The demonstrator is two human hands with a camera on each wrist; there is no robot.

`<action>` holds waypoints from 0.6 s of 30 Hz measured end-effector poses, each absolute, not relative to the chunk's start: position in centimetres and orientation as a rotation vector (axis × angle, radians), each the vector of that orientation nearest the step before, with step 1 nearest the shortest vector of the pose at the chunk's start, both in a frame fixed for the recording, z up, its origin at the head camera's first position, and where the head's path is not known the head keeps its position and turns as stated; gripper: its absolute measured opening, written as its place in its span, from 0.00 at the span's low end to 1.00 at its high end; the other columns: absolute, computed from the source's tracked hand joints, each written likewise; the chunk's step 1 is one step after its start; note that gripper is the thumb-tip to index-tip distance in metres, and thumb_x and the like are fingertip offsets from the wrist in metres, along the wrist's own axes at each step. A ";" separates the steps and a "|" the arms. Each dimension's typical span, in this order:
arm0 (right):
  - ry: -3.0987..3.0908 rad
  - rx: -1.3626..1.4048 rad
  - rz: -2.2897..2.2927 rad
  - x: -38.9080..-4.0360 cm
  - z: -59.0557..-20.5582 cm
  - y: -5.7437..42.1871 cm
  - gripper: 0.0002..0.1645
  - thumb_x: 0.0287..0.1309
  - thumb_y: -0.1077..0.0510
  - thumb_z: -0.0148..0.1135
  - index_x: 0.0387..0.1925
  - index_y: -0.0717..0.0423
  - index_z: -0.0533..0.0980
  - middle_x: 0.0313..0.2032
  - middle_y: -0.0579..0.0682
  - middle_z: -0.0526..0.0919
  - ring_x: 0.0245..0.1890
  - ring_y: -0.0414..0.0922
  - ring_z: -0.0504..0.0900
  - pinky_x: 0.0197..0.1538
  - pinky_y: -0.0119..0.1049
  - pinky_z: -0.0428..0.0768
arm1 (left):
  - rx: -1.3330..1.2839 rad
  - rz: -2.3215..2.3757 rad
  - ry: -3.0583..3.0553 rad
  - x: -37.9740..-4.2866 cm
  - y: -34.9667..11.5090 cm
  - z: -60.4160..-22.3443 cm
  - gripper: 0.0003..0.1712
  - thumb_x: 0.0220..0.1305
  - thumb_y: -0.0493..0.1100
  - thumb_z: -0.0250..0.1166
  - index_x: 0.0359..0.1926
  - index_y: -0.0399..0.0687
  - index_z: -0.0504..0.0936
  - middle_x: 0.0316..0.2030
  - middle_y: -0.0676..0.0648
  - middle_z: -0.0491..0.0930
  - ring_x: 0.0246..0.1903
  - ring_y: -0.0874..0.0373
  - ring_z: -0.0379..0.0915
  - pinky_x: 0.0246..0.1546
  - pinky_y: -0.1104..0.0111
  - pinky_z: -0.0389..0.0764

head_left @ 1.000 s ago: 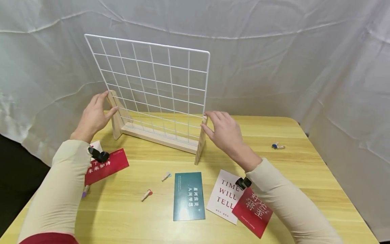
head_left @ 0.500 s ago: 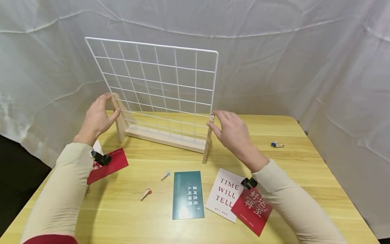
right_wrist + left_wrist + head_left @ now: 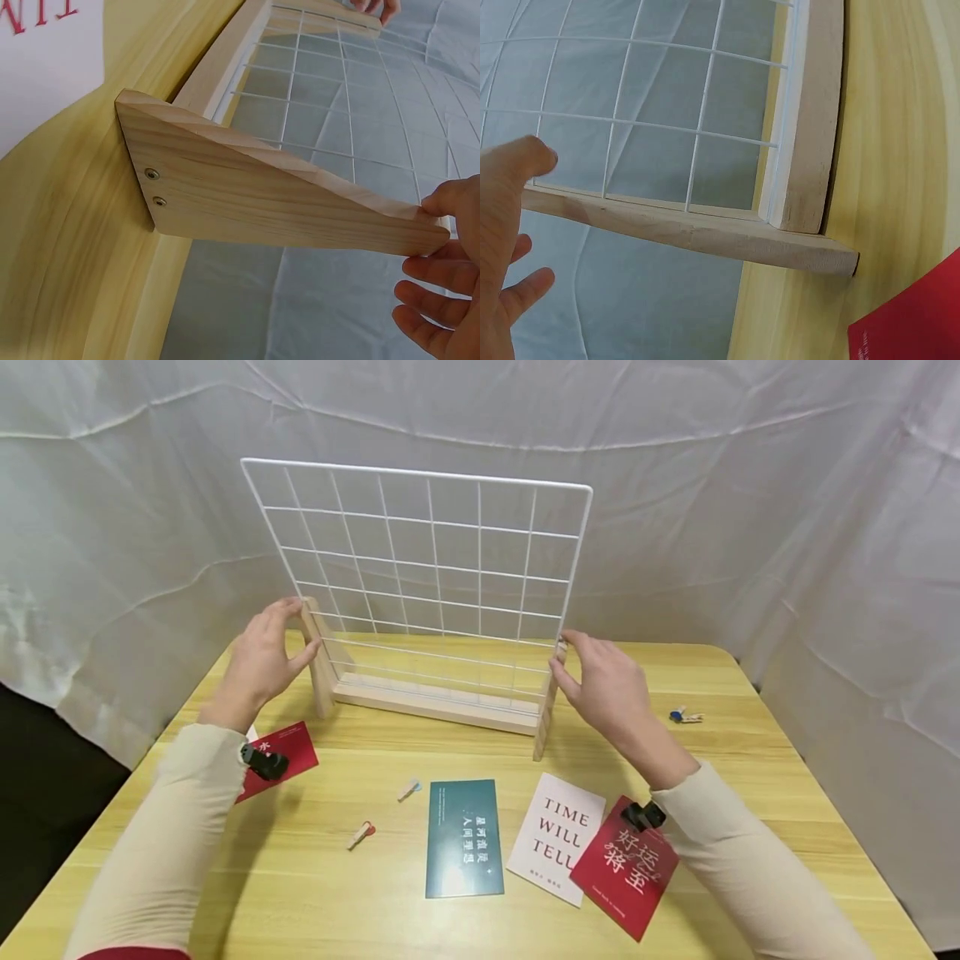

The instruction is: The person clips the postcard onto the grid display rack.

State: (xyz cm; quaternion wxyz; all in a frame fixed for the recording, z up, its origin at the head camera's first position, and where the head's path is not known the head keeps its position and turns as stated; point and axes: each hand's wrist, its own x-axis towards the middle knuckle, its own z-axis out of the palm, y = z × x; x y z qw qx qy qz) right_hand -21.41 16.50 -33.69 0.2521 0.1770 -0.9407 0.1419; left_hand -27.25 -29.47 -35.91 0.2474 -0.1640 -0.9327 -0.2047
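Note:
A white wire grid [image 3: 429, 475] stands upright in a pale wooden stand [image 3: 435, 703] toward the back of the table. My left hand [image 3: 258, 656] grips the upper end of the stand's left side piece, thumb in front and fingers behind. At the other end, my right hand [image 3: 611, 685] pinches the top of the right side piece. In the right wrist view, the thumb and fingers of the right hand [image 3: 461, 307] lie on opposite faces of that wooden side piece [image 3: 247, 180], which shows two screws. The left wrist view has the left hand [image 3: 499, 217] at the frame's edge.
In front of the stand lie a teal card [image 3: 465, 839], a white card [image 3: 557, 839] and a red card [image 3: 626, 877] overlapping it. Another red card [image 3: 296, 752] is partly under my left arm. Small clothespins [image 3: 362, 836] lie nearby, with a blue-tipped piece [image 3: 686, 717] at right.
Both hands have shifted the stand with its grid to the right. The stand's left end has come slightly nearer, so the grid faces me more squarely. The visible cards have stayed put.

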 end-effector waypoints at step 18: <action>-2.575 0.399 0.395 -20.7 -33.5 20.7 0.25 0.64 0.52 0.58 0.57 0.62 0.74 0.45 0.63 0.83 0.38 0.61 0.82 0.34 0.56 0.78 | -0.690 -0.378 -2.237 -26.2 -26.2 -37.8 0.35 0.56 0.33 0.72 0.61 0.27 0.67 0.61 0.31 0.69 0.60 0.35 0.65 0.64 0.50 0.65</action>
